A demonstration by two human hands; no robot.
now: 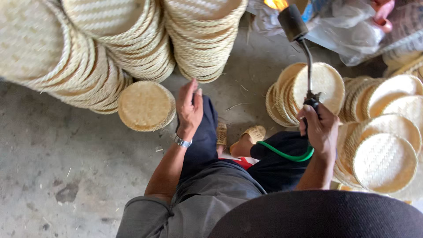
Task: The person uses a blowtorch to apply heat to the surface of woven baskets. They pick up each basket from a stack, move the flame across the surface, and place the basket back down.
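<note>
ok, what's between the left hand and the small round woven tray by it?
Nothing. In the head view the left hand is apart from the small round woven tray; only a narrow strip of bare concrete floor shows between them.

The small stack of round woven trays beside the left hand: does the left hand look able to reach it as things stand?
Probably yes. The left hand is open and holds nothing, and the small stack of woven trays lies just beside it on the concrete floor, with nothing between them.

A craft workshop: stacked woven bamboo trays (145, 105) crowd the concrete floor (57, 167).
</note>
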